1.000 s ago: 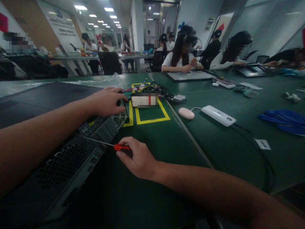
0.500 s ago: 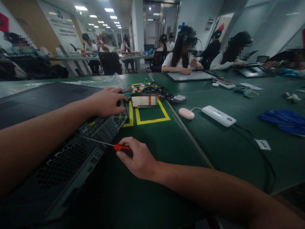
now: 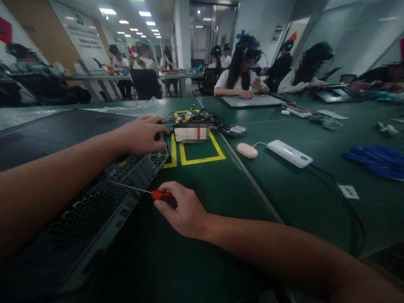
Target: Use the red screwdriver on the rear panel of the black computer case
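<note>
A dark desktop computer case (image 3: 63,126) lies on its side at the left, its rear panel facing me with a honeycomb vent, ports and a round fan grille. My left hand (image 3: 143,134) grips the far rear corner of the case, thumb and fingers parted over the edge; a small red and black patch shows beneath it. Below it, my right hand (image 3: 183,206) is closed around the red and black handle of a screwdriver (image 3: 161,195). The thin metal shaft points left at the rear panel. Its tip is too dark to make out.
A phone (image 3: 189,134) lies by a tangle of cables (image 3: 208,118) among yellow tape frames. To the right are a pink mouse-shaped object (image 3: 247,150), a white power bank (image 3: 289,153) and blue cloth (image 3: 375,160). Other people sit beyond the green table (image 3: 202,176).
The screwdriver's shaft and handle have shifted very slightly to the right. Both hands otherwise stay in place.
</note>
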Demonstrator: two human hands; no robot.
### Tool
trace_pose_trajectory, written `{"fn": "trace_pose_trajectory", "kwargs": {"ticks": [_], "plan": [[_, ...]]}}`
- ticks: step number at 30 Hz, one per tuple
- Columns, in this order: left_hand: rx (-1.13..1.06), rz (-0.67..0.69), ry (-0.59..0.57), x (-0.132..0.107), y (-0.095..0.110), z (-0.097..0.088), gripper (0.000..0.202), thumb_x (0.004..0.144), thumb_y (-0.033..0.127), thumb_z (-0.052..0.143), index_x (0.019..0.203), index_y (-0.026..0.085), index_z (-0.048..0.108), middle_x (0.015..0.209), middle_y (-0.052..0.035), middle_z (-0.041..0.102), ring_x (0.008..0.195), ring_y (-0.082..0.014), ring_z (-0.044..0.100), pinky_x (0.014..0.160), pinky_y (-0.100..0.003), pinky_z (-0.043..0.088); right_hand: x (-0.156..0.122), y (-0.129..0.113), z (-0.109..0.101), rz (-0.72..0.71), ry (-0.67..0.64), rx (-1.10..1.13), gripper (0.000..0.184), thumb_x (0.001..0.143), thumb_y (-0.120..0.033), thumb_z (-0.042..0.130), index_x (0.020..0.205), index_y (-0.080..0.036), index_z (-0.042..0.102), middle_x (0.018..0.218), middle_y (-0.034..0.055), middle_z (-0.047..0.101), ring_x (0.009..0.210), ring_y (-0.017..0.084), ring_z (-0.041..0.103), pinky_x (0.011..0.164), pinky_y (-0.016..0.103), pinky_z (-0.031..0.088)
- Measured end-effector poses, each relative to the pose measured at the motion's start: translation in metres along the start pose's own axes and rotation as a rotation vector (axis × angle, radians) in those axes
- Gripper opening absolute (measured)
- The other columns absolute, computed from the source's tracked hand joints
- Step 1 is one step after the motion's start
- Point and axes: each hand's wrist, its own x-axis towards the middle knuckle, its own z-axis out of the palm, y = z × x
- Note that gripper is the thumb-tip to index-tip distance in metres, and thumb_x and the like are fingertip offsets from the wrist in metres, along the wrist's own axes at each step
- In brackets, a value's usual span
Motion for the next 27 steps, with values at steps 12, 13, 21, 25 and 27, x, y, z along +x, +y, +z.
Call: {"fn": "trace_pose_trajectory", "kwargs": {"ticks": [12,13,21,25,27], "plan": [[0.003,0.015,0.007,-0.0005,-0.0022,0.0008,0.062,0.089,0.058,0.055,0.141,0.028,0.072,0.164,-0.0095,0.053,0.152,-0.0396,0.046,0.128,-0.053,0.032,0.0013,-0.0006,-0.0033,-0.025,0.011,-0.082,0.029,0.111,-0.043,0.053,0.119,-0.020,0.069,0.101,0.0058,0.071,0.087,0.018,0.067,0.081,0.032,0.056],[0.003,0.014,0.006,-0.0004,-0.0023,0.0007,0.063,0.089,0.058,0.054,0.141,0.028,0.072,0.165,-0.0102,0.053,0.153,-0.0400,0.045,0.128,-0.053,0.032,0.0015,-0.0008,-0.0032,-0.031,0.004,-0.078,0.030,0.112,-0.042,0.051,0.119,-0.019,0.069,0.101,0.0062,0.072,0.088,0.018,0.067,0.081,0.033,0.056],[0.003,0.011,-0.004,-0.0007,-0.0010,-0.0010,0.063,0.089,0.059,0.054,0.142,0.029,0.071,0.165,-0.0094,0.052,0.152,-0.0405,0.046,0.128,-0.056,0.032,0.0004,0.0003,-0.0004,0.007,0.002,0.025,0.031,0.102,-0.036,0.065,0.129,-0.022,0.057,0.115,0.0079,0.074,0.097,0.022,0.073,0.088,0.038,0.061],[0.026,0.023,0.011,-0.0012,0.0004,-0.0018,0.066,0.089,0.056,0.053,0.145,0.025,0.068,0.162,-0.0127,0.055,0.149,-0.0408,0.049,0.126,-0.054,0.035,-0.0003,0.0013,0.0009,0.014,0.006,0.035,0.024,0.101,-0.027,0.062,0.123,-0.021,0.057,0.111,0.0074,0.074,0.098,0.022,0.073,0.089,0.038,0.060],[0.039,0.034,0.021,-0.0012,0.0013,-0.0023,0.068,0.089,0.056,0.054,0.149,0.025,0.065,0.159,-0.0132,0.057,0.146,-0.0402,0.052,0.124,-0.052,0.038,-0.0003,0.0023,0.0020,0.003,0.011,0.030,0.021,0.101,-0.026,0.062,0.122,-0.021,0.058,0.111,0.0074,0.074,0.098,0.021,0.073,0.090,0.038,0.060]]}}
